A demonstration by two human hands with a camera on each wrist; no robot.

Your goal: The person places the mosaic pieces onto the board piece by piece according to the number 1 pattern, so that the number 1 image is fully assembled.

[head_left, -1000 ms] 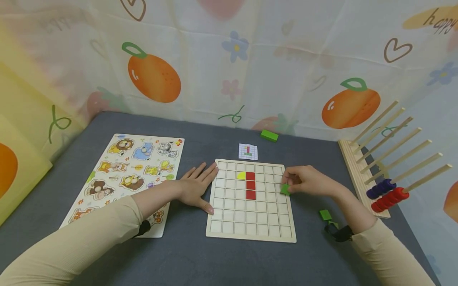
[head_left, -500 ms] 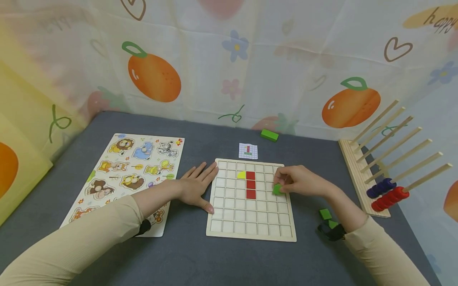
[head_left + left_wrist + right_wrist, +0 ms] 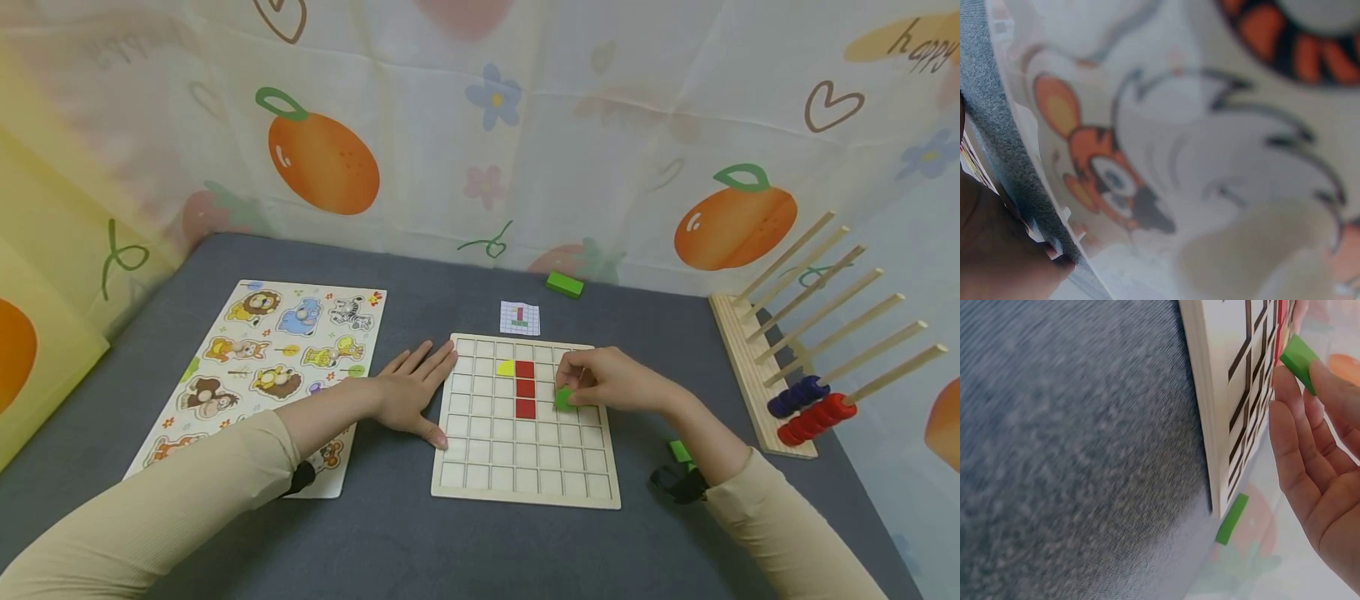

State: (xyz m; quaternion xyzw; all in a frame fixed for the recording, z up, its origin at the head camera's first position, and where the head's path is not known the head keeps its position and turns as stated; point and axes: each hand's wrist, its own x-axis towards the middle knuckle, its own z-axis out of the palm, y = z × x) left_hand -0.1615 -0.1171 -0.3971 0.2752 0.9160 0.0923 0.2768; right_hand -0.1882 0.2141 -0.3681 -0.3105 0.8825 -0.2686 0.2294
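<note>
A wooden grid board [image 3: 480, 477] lies on the dark table, with a yellow rounded piece [image 3: 506, 367] and a column of three red square tiles [image 3: 526, 389] in its cells. My left hand [image 3: 412, 396] rests with fingers spread along the board's left edge. Between thumb and fingers, my right hand [image 3: 618, 379] pinches a green square tile [image 3: 564, 399] over the right part of the board, to the right of the red column. The right wrist view shows the green tile [image 3: 1299, 359] held at the fingertips. A small pattern card [image 3: 520, 318] lies behind the board.
An animal puzzle board [image 3: 300, 367] lies at the left, under the left forearm. Loose green pieces [image 3: 679, 452] sit by the right wrist, partly hidden. A green block [image 3: 565, 284] lies at the back. A wooden peg stand [image 3: 750, 375] with blue and red rings stands at right.
My right hand has moved left with the green tile, from the board's right edge to nearer the red column. The left hand has stayed in place.
</note>
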